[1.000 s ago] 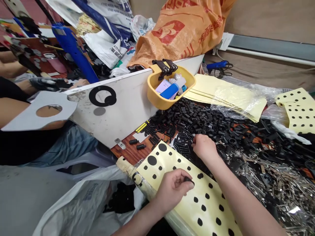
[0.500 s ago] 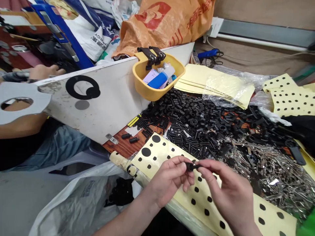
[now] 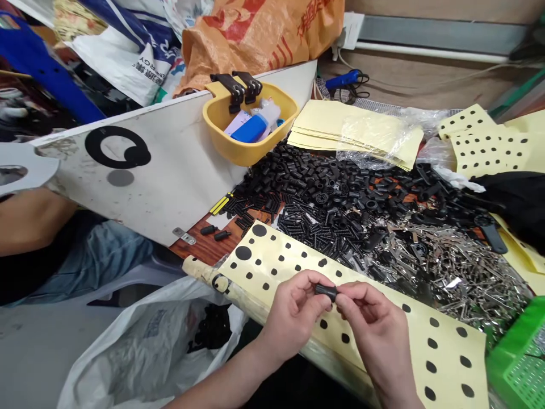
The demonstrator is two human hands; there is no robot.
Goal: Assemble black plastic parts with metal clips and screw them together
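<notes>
A small black plastic cylinder [image 3: 326, 292] is held level over the yellow dotted sheet. My left hand [image 3: 296, 315] is closed, pinching it between thumb and fingers. The fingertips of my right hand [image 3: 374, 329] are closed at its right end; whatever thin piece they may cover is hidden. Beneath both hands lies the yellow sheet with black dots [image 3: 293, 258]. Just beyond it is a heap of black ribbed rods [image 3: 306, 233]. Two finished-looking black cylinders with thin tips [image 3: 215, 232] lie on the wood at the left.
Black plastic parts [image 3: 306, 182] and thin metal pieces [image 3: 460, 272] are heaped behind the sheet. A yellow bin [image 3: 251, 153] is clipped to a white partition [image 3: 170, 187]. A white bag [image 3: 128, 352] hangs open at lower left, a green basket [image 3: 519, 352] stands right, and another person's arm [image 3: 34, 221] shows left.
The thin black piece that showed between my hands has gone from sight, and my right fingertips now meet the cylinder's end. The view has shifted right, bringing the green basket in.
</notes>
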